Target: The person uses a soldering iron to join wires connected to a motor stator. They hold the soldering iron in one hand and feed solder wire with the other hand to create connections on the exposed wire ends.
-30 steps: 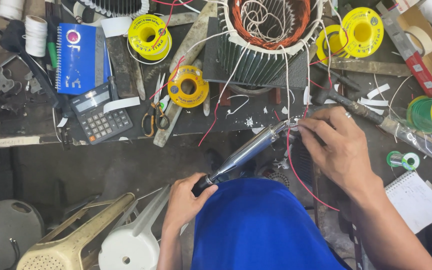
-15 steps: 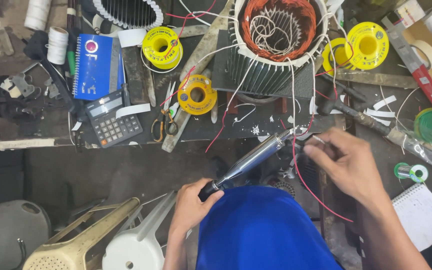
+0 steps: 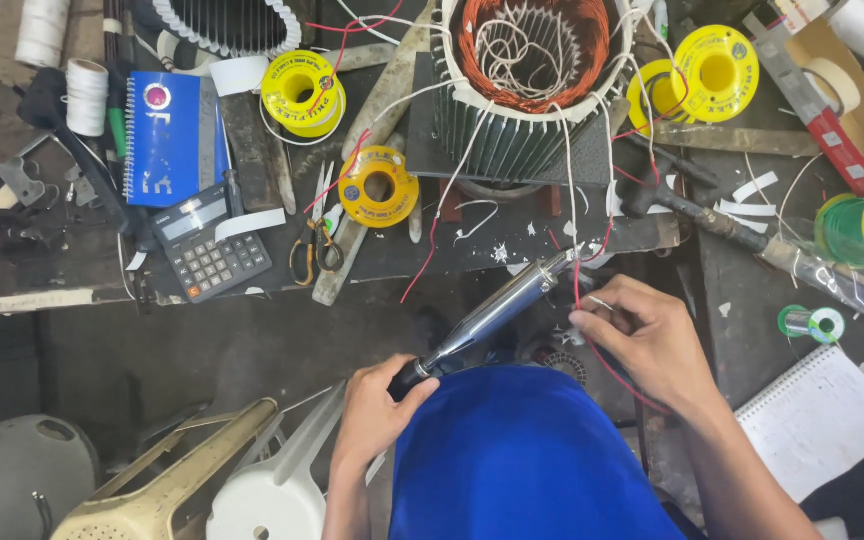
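Observation:
My left hand (image 3: 377, 410) grips the dark handle end of a long shiny metal soldering iron (image 3: 492, 318) that points up to the right. Its tip (image 3: 564, 262) meets red and white lead wires (image 3: 577, 240) hanging from a motor stator (image 3: 532, 75) with copper windings on the bench. My right hand (image 3: 647, 340) pinches those thin wires just right of the tip, with a red wire (image 3: 607, 365) looping under the palm. My blue shirt (image 3: 532, 460) fills the bottom centre.
Yellow wire spools (image 3: 379, 187) (image 3: 304, 90) (image 3: 715, 60), scissors (image 3: 314, 250), a calculator (image 3: 210, 248) and a blue notebook (image 3: 164, 140) lie on the bench. A green spool (image 3: 857, 228), a hammer (image 3: 712, 222) and a white notepad (image 3: 822, 420) sit right. Fan parts (image 3: 162, 480) lie lower left.
The view has shifted slightly, so the bench sits further right in frame. Both hands keep their hold; the iron's tip stays at the wires, and my right hand has drawn slightly closer.

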